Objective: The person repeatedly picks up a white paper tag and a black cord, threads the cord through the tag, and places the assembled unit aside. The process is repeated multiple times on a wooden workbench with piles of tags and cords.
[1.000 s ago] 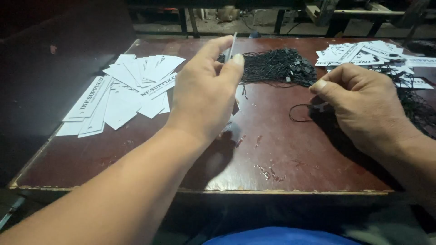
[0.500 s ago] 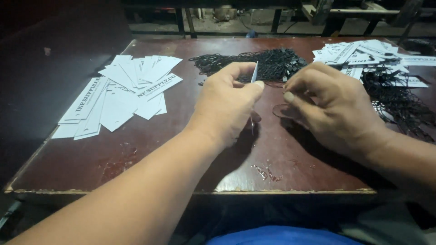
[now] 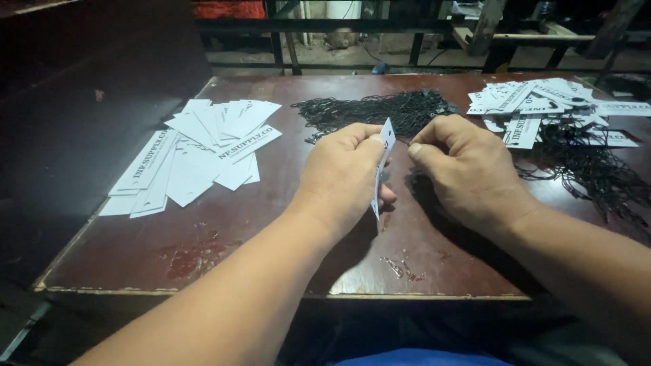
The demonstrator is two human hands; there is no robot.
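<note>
Left hand pinches a white paper tag edge-on, upright, above table centre. Right hand just beside at 3 o'clock, fingers curled shut near the tag's top; what they hold, cannot tell. Dark red table: near edge at 6 o'clock bare, open room there. Loose white tags fanned at 9 o'clock, reaching toward the left edge. Black string pile at 12 o'clock, close behind the hands. Strung tags with tangled cords at 2 o'clock crowd the right side.

One head-worn camera looks down, close, over the table.
</note>
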